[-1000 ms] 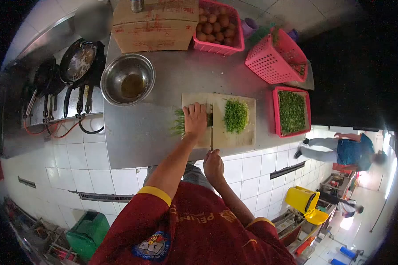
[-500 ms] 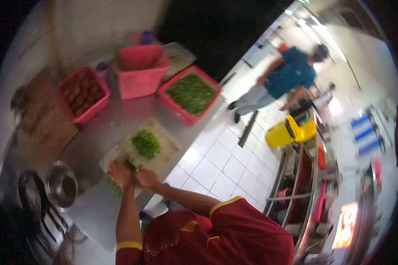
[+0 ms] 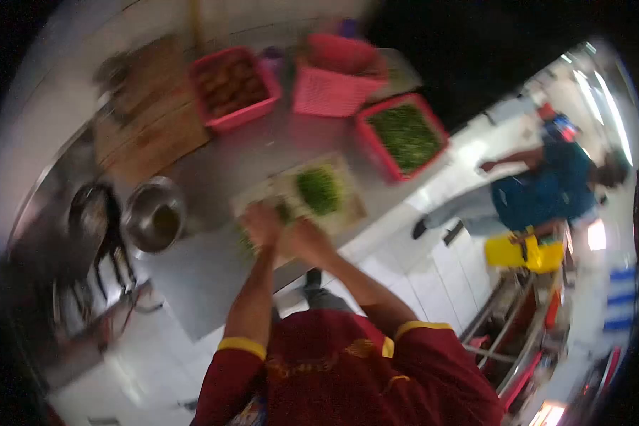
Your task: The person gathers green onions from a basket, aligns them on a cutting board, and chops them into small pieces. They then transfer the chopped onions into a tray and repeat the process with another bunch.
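L hand [image 3: 263, 224]: on board [image 3: 349, 211], at edge of uncut greens [image 3: 244, 243]; finger spread blurred, can't tell. R hand [image 3: 307, 240]: just beside L hand, near edge of board; grip & any item held too blurred to tell. Chopped greens [image 3: 319, 190]: piled on board, beyond R hand. Bowl [image 3: 140, 226]: on table [image 3: 202, 273], apart from board.

Gap btwn bowl [image 3: 153, 216] & board [image 3: 352, 206]
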Demonstrator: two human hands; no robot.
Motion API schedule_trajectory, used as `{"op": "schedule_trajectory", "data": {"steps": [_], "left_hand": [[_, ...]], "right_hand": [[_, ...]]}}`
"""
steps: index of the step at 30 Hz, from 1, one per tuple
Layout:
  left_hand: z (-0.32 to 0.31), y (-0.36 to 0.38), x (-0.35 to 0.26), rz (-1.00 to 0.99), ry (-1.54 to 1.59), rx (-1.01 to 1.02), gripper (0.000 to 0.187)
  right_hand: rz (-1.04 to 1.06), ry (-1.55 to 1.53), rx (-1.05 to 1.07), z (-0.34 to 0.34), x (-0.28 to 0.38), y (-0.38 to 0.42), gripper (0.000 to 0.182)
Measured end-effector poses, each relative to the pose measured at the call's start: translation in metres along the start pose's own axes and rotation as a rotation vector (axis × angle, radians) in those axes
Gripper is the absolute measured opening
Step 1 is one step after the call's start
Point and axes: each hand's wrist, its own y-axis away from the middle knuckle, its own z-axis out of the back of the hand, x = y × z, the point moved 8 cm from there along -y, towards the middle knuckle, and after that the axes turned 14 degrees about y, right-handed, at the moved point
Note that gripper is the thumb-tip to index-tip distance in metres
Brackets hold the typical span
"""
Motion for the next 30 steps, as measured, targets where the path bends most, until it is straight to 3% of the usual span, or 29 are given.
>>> {"op": "schedule_trajectory", "data": {"steps": [2, 3, 4, 7, 16, 19, 25, 28, 30], "left_hand": [[0.016, 0.004, -0.005, -0.024, 0.029, -0.039, 0.037], [0.034, 0.007, -0.011, -0.045, 0.055, -0.06, 0.037], [0.044, 0.009, -0.013, -0.048, 0.075, -0.081, 0.035], [0.052, 0.009, -0.01, -0.07, 0.139, -0.133, 0.032], [0.06, 0.008, -0.013, -0.063, 0.193, -0.141, 0.028], [0.063, 0.01, -0.015, -0.071, 0.154, -0.158, 0.027], [0.06, 0.009, -0.014, -0.073, 0.177, -0.153, 0.027], [0.061, 0.009, -0.013, -0.083, 0.218, -0.14, 0.023], [0.063, 0.01, -0.015, -0.084, 0.225, -0.121, 0.021]], "right_hand": [[0.153, 0.179, 0.073, 0.006, 0.007, 0.002, 0.03], [-0.065, 0.052, 0.072, 0.005, -0.008, 0.0, 0.033], [-0.088, 0.064, 0.083, 0.012, -0.01, 0.002, 0.035], [-0.041, 0.196, -0.036, 0.025, -0.003, 0.008, 0.03], [-0.042, 0.212, -0.022, 0.008, -0.007, 0.02, 0.031], [-0.124, 0.103, 0.075, 0.007, -0.009, 0.026, 0.03], [-0.061, 0.217, -0.011, 0.006, -0.001, 0.045, 0.03], [-0.117, 0.138, 0.021, -0.016, -0.011, 0.052, 0.028], [-0.262, 0.117, 0.144, -0.042, -0.021, 0.059, 0.033]]}}
